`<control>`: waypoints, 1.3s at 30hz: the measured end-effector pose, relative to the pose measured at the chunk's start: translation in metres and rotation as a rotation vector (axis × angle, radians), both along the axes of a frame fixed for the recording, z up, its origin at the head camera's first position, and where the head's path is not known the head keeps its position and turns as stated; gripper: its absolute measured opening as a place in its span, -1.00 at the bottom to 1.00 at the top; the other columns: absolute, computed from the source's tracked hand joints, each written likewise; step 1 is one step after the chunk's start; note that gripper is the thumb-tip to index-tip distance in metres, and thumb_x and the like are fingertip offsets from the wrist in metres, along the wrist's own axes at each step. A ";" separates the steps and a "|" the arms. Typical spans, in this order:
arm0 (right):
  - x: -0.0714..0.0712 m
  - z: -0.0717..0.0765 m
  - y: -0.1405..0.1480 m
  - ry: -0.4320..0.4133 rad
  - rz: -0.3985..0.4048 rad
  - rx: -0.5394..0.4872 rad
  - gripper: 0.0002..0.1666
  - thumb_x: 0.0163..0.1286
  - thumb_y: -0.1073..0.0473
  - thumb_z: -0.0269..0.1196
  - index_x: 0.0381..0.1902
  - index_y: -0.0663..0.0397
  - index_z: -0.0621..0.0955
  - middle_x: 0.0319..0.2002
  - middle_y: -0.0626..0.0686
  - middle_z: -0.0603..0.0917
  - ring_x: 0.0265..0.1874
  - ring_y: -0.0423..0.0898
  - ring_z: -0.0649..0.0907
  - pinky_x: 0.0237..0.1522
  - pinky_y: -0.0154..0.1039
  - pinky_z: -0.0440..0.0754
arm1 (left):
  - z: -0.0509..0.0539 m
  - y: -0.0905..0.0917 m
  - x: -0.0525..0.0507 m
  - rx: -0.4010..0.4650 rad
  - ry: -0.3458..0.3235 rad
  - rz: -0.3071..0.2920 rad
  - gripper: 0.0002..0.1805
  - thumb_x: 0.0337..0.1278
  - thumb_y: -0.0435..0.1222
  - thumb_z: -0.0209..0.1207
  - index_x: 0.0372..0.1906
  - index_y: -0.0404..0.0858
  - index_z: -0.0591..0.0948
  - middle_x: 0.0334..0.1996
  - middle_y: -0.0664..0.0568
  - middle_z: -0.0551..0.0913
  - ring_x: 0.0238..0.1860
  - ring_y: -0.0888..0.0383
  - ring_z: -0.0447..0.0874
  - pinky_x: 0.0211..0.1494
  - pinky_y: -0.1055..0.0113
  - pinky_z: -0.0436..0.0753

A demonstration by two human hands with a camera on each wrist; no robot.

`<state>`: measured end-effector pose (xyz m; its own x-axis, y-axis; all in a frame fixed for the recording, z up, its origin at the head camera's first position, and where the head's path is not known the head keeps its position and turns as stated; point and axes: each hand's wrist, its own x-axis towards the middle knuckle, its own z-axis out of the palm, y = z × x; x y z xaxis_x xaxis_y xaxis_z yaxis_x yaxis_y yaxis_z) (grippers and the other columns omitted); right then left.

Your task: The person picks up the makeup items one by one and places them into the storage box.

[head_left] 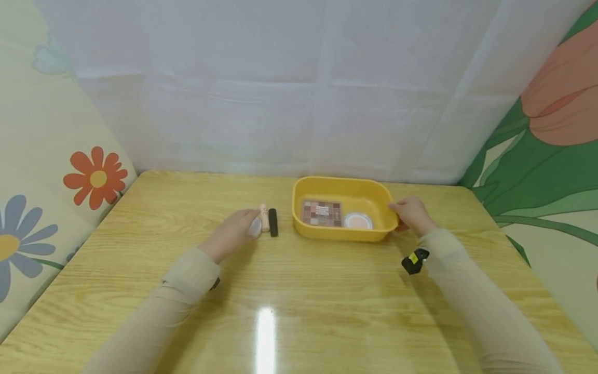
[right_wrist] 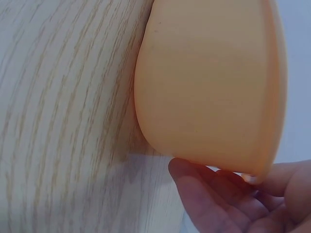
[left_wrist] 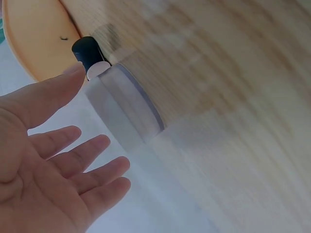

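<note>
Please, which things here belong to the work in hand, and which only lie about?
Probably belonging:
yellow rectangular plastic tub, gripped by the right hand
round translucent container at the left hand
flat brown-checked palette and round pale-pink compact, in the tub
slim black cylinder and pale-pink cylinder beside the container

Surroundings, nothing clearly stray:
wooden table
white hanging cloth
flower-patterned wall
</note>
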<state>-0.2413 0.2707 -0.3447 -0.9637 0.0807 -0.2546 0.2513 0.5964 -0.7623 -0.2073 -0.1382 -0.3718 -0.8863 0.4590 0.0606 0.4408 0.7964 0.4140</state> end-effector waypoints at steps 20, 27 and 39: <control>-0.003 -0.005 0.004 -0.005 0.005 -0.003 -0.46 0.52 0.19 0.01 0.17 0.67 0.38 -0.29 0.25 0.66 -0.52 -0.21 0.63 -0.36 -0.16 0.75 | -0.011 -0.003 -0.007 -0.003 -0.015 -0.008 -0.43 0.08 -0.53 0.27 0.22 -0.58 0.40 0.14 -0.46 0.47 0.17 -0.34 0.44 0.26 -0.13 0.44; -0.003 -0.004 0.004 0.004 0.002 -0.005 -0.45 0.52 0.18 0.03 0.17 0.67 0.39 -0.28 0.26 0.66 -0.51 -0.21 0.63 -0.33 -0.12 0.75 | -0.011 -0.002 -0.010 -0.012 -0.060 -0.006 -0.45 0.12 -0.53 0.23 0.22 -0.62 0.38 0.15 -0.49 0.44 0.17 -0.36 0.44 0.25 -0.12 0.46; -0.003 -0.005 0.005 -0.022 -0.007 0.003 -0.43 0.54 0.16 0.01 0.21 0.64 0.36 -0.08 0.41 0.61 -0.45 -0.18 0.66 -0.31 -0.15 0.75 | -0.008 -0.001 -0.009 0.006 -0.099 0.036 -0.50 0.12 -0.52 0.21 0.17 -0.64 0.42 0.10 -0.48 0.47 0.09 -0.33 0.51 0.18 -0.09 0.54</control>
<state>-0.2440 0.2759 -0.3493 -0.9572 0.0886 -0.2754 0.2723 0.5968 -0.7547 -0.2161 -0.1388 -0.3795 -0.9038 0.4271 -0.0254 0.3690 0.8081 0.4591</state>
